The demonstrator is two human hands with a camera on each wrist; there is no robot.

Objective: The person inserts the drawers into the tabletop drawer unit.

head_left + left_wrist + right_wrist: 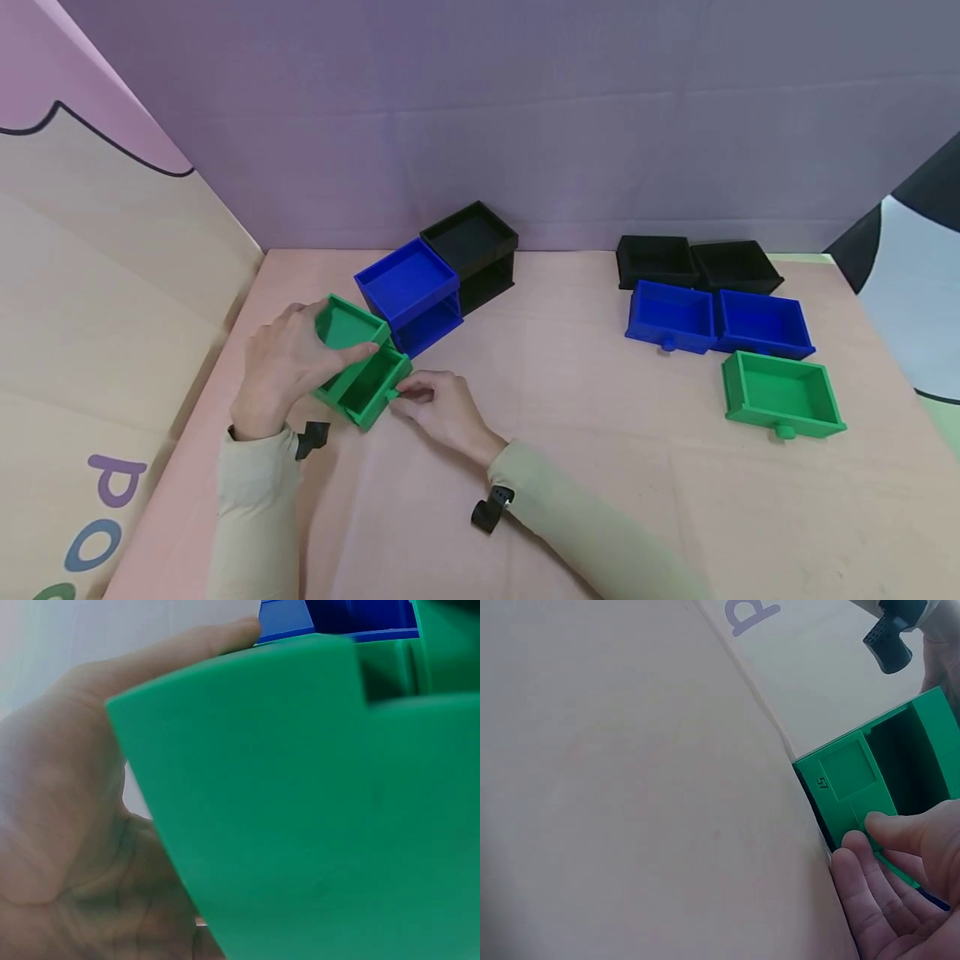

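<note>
A green cabinet (347,323) stands at the left of the table with a green drawer (372,385) partly out of its front. My left hand (288,358) grips the cabinet from its left side, thumb over the top edge; in the left wrist view the hand (82,802) lies along the green side wall (285,795). With thumb and fingertips my right hand (442,408) pinches the drawer's small knob (392,393). The right wrist view shows that hand (907,892) at the drawer front (847,780), which has a number on it.
Touching the green cabinet is a blue cabinet (408,283), with a black one (472,237) behind it, both with an open lower bay. On the right lie two black drawers (656,260), two blue drawers (671,315) and a green drawer (783,392). A cloth wall (525,125) rises behind.
</note>
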